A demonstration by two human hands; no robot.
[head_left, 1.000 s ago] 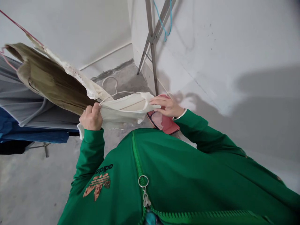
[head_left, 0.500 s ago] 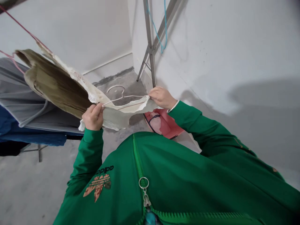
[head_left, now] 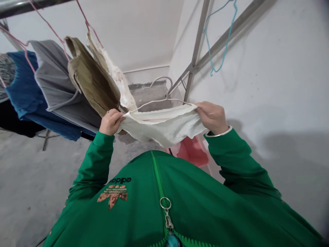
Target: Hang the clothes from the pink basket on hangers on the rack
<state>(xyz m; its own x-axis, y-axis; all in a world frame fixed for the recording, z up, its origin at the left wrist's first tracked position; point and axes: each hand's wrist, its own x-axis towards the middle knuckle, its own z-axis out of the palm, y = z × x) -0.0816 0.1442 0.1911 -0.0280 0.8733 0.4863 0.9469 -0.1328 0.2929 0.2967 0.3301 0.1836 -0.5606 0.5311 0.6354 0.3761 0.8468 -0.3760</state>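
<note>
A white garment (head_left: 161, 125) is stretched out between my two hands in front of my chest. Inside its neckline sits a thin pale clothes hanger (head_left: 154, 102), its hook rising free above the cloth. My left hand (head_left: 111, 122) is closed, pinching the garment's left shoulder near the hanger's end. At the other shoulder, my right hand (head_left: 212, 117) is closed on the cloth, its fingers partly hidden. The lower part of the garment hangs down towards my green jacket.
On the left, olive trousers (head_left: 92, 79), a grey garment (head_left: 58, 75) and a blue garment (head_left: 24, 89) hang from a metal rail (head_left: 33, 7). A blue hanger (head_left: 223, 58) dangles by the rack's crossed legs. Below stands a pink basin (head_left: 192, 151).
My right hand has moved outward to the right, pulling the white garment wide over the hanger. The view has shifted, bringing more of the rail and hanging clothes into sight.
</note>
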